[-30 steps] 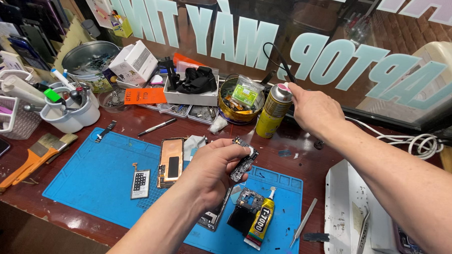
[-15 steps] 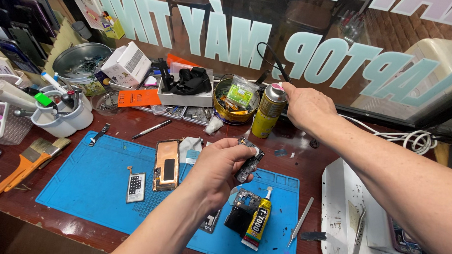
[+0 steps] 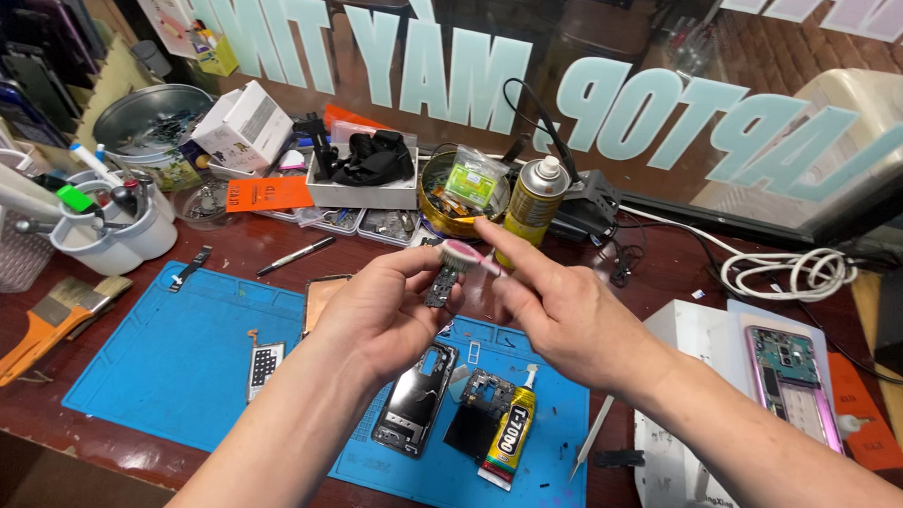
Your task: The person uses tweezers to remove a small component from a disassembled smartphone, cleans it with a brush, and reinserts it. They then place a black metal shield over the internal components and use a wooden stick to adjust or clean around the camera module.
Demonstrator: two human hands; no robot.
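A small dark circuit board [image 3: 438, 287], narrow and oblong, is held upright above the centre of the blue silicone work mat [image 3: 168, 354]. The left hand [image 3: 385, 307] pinches it between thumb and fingertips. A pink-headed brush [image 3: 461, 254] rests on the top end of the board; the right hand [image 3: 564, 313] grips the brush handle between thumb and extended forefinger. The two hands are close together, almost touching, each closed on its own item.

Directly beneath the hands, on the mat, lie a black phone rear housing [image 3: 414, 401], a dark square module [image 3: 478, 410] and a yellow-and-black adhesive tube [image 3: 510, 436], side by side. A small white keypad part [image 3: 263, 366] lies left of them on the mat.

Behind the hands, on the dark red wooden table [image 3: 661, 281], stands a gold spray can with a white cap [image 3: 535, 199], just beside a round tin [image 3: 454, 196] that holds a green packet. A white tray [image 3: 364, 189] with a black object stands left of the tin.

At far right, a pink opened phone [image 3: 792, 381] lies on a white box [image 3: 684, 337]. At far left, an orange-handled flat brush [image 3: 39, 332] lies off the mat.
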